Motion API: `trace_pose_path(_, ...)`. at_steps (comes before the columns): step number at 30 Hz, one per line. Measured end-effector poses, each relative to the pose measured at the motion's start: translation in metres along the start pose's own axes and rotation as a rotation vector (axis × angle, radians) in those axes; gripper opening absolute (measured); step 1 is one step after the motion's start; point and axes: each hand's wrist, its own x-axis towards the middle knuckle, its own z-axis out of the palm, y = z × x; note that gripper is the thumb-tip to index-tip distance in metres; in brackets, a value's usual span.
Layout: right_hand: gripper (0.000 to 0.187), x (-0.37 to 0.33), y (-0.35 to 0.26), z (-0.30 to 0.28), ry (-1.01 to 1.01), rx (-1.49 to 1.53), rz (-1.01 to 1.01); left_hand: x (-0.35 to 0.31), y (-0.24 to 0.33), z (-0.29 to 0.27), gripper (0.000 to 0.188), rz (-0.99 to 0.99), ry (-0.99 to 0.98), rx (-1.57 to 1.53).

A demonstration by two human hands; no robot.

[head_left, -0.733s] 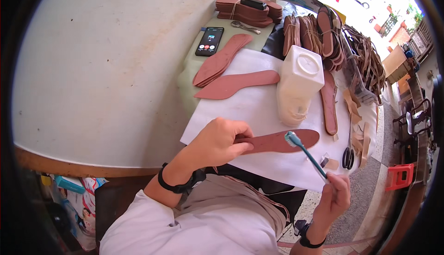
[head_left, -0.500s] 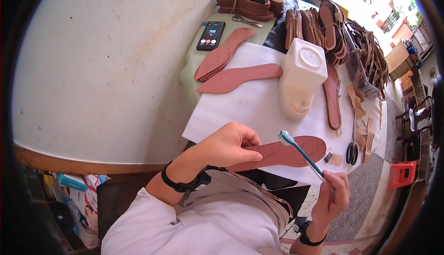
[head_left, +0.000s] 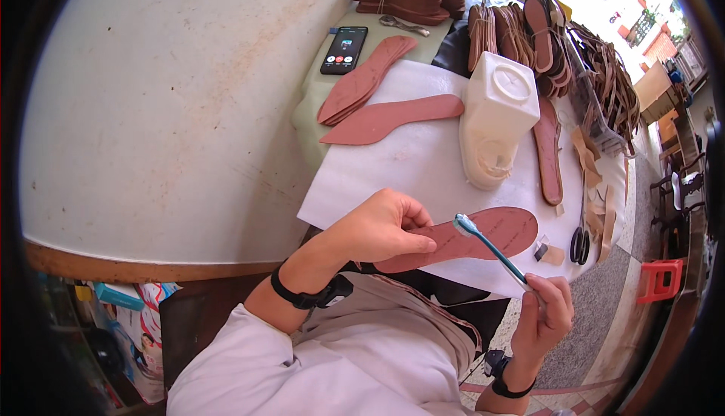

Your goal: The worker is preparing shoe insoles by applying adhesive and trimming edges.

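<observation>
My left hand point(head_left: 389, 227) pinches a reddish-brown insole point(head_left: 483, 238) near its middle, thumb on top, over the near edge of the white sheet point(head_left: 408, 178). My right hand point(head_left: 545, 310) grips the handle end of a teal toothbrush point(head_left: 492, 248), whose bristle head lies over the insole; whether it touches the surface I cannot tell. Beyond them, a single insole point(head_left: 393, 119) lies flat beside a small stack of insoles point(head_left: 366, 80). A cream plastic container point(head_left: 498, 118) with a cut-open side stands on the sheet to the right.
A phone point(head_left: 344, 50) lies at the far left of the table. Bundled insoles point(head_left: 400, 1) are piled at the back. Black-handled scissors point(head_left: 579, 244) and tan scraps point(head_left: 600, 223) lie along the right edge. A red stool point(head_left: 659, 281) stands on the floor.
The insole has risen slightly and shifted right with my left hand. My right hand and the toothbrush stay nearly where they were. The view has shifted a little.
</observation>
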Motion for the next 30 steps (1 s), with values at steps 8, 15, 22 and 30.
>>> trace_pose_path(8, 0.019, 0.0, 0.0011, 0.0023, -0.019, 0.0, 0.016, 0.0034, -0.0007, 0.0034, 0.017, -0.001, 0.012, 0.012)
trace_pose_path(15, 0.017, 0.0017, -0.001, 0.0025, -0.05, -0.017, 0.009, 0.0039, -0.0023, 0.0041, 0.02, -0.003, 0.022, -0.015)
trace_pose_path(22, 0.018, 0.0024, 0.0003, 0.0023, -0.058, -0.047, -0.001, 0.0051, -0.0045, 0.004, 0.017, -0.001, -0.003, -0.011)
trace_pose_path(30, 0.02, 0.0033, 0.0033, -0.0009, -0.021, -0.094, -0.009, 0.0035, -0.0016, 0.0043, 0.019, -0.006, -0.007, 0.008)
